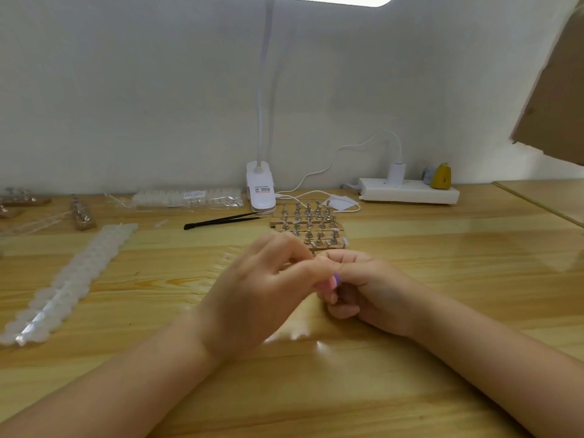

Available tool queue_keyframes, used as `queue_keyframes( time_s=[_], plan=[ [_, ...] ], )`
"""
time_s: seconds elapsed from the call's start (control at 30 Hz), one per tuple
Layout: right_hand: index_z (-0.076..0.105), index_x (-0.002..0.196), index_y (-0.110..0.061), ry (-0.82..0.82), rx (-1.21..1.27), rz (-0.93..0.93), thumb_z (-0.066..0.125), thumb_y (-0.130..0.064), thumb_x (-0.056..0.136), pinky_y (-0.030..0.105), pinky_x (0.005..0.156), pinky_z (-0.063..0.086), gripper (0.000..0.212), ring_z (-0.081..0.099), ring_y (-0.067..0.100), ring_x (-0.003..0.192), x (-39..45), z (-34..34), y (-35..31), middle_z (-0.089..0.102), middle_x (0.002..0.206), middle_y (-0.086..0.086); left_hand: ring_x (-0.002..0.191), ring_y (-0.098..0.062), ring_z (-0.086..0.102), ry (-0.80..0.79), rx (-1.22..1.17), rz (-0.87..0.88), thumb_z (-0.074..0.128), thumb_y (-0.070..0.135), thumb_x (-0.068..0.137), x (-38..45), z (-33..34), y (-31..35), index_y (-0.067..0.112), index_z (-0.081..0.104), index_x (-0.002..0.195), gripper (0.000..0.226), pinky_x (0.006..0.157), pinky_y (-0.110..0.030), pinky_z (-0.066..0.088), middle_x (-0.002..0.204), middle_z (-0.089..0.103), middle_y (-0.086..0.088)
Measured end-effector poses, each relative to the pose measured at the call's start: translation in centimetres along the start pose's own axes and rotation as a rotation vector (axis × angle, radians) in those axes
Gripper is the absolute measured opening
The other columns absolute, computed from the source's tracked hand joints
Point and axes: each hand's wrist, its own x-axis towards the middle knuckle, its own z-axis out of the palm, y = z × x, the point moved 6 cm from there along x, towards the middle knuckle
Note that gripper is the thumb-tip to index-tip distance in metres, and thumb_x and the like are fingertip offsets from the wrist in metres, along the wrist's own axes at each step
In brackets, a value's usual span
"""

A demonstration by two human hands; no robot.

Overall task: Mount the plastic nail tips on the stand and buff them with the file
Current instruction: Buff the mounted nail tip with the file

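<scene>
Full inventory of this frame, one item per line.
Wooden stand with metal pegs: one, brown and silver, centre, behind the hands.
Black tweezers: one, left of the stand.
White clip lamp: one, back centre.
White power strip: one, back right.
Translucent strip of plastic nail tips: one, left.
Bagged nail tips: one pack, white, back left.
Pink and purple file: one, between the hands.
Wooden table: one, light.
Left hand: fingers curled at the file; grip unclear.
Right hand: curled round the file.
</scene>
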Motion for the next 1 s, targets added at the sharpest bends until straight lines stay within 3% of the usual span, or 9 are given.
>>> queue_keyframes(
  time_s=[0.13, 0.27, 0.4, 0.5, 0.6, 0.77, 0.9, 1.0],
  plan=[
    [0.048, 0.072, -0.010, 0.042, 0.036, -0.002, 0.053, -0.019, 0.082, 0.016, 0.039, 0.027, 0.014, 0.041, 0.010, 0.054, 0.1, -0.2, 0.1, 0.040, 0.066, 0.002, 0.066, -0.025, 0.056, 0.040, 0.032, -0.082, 0.066, 0.017, 0.089, 0.0, -0.8, -1.3, 0.015, 0.068, 0.097, 0.009, 0.063, -0.038, 0.046, 0.076, 0.060, -0.010],
    [0.051, 0.075, -0.010, -0.014, 0.011, -0.002, 0.054, -0.020, 0.089, 0.016, 0.039, 0.027, 0.018, 0.038, 0.006, 0.048, 0.2, 0.1, 0.1, 0.043, 0.057, -0.001, 0.074, -0.020, 0.055, 0.010, -0.015, 0.056, 0.071, 0.012, 0.086, 0.2, 0.1, 1.0, 0.022, 0.059, 0.103, 0.024, 0.070, -0.030, 0.046, 0.084, 0.063, -0.006],
    [0.055, 0.069, -0.014, -0.021, 0.010, 0.002, 0.056, -0.021, 0.086, 0.016, 0.039, 0.029, 0.019, 0.042, 0.009, 0.055, 0.1, 0.0, 0.0, 0.043, 0.064, 0.000, 0.072, -0.026, 0.058, 0.039, 0.007, -0.082, 0.067, 0.015, 0.087, 0.0, -0.6, -1.0, 0.022, 0.056, 0.103, 0.021, 0.068, -0.037, 0.047, 0.082, 0.062, -0.010],
    [0.051, 0.072, -0.012, 0.001, 0.008, 0.007, 0.057, -0.020, 0.089, 0.016, 0.040, 0.027, 0.019, 0.041, 0.010, 0.054, 0.1, 0.0, 0.1, 0.040, 0.066, 0.001, 0.071, -0.024, 0.058, 0.066, 0.014, -0.057, 0.065, 0.018, 0.089, 0.0, -0.9, -1.0, 0.022, 0.055, 0.103, 0.018, 0.069, -0.033, 0.047, 0.081, 0.062, -0.009],
    [0.051, 0.074, -0.011, -0.024, -0.017, -0.002, 0.051, -0.021, 0.090, 0.016, 0.040, 0.026, 0.019, 0.039, 0.007, 0.051, 0.1, 0.2, -0.1, 0.042, 0.062, 0.001, 0.073, -0.022, 0.058, 0.022, -0.025, 0.032, 0.070, 0.013, 0.087, 0.2, -0.1, 0.7, 0.022, 0.058, 0.105, 0.023, 0.070, -0.031, 0.046, 0.084, 0.063, -0.008],
    [0.051, 0.075, -0.013, -0.038, -0.031, 0.013, 0.055, -0.023, 0.089, 0.016, 0.042, 0.028, 0.017, 0.042, 0.010, 0.057, -0.1, 0.1, 0.0, 0.043, 0.066, -0.001, 0.069, -0.028, 0.059, 0.009, 0.030, -0.092, 0.067, 0.014, 0.086, 0.1, -0.7, -1.3, 0.012, 0.073, 0.096, 0.011, 0.063, -0.040, 0.049, 0.079, 0.062, -0.012],
    [0.049, 0.082, -0.008, -0.037, -0.046, 0.014, 0.052, -0.019, 0.089, 0.017, 0.042, 0.027, 0.014, 0.041, 0.008, 0.054, -0.2, 0.2, 0.0, 0.042, 0.066, 0.002, 0.073, -0.021, 0.059, 0.045, -0.036, 0.002, 0.067, 0.015, 0.089, 0.3, -0.6, 0.3, 0.020, 0.058, 0.104, 0.019, 0.073, -0.028, 0.046, 0.083, 0.063, -0.008],
    [0.049, 0.082, -0.008, -0.050, -0.062, 0.017, 0.053, -0.018, 0.093, 0.016, 0.042, 0.027, 0.015, 0.041, 0.008, 0.053, -0.2, 0.4, -0.1, 0.043, 0.065, 0.002, 0.075, -0.023, 0.059, -0.010, -0.035, 0.014, 0.070, 0.008, 0.086, 0.3, 0.0, 0.6, 0.019, 0.059, 0.105, 0.025, 0.073, -0.030, 0.047, 0.086, 0.063, -0.009]
  ],
)
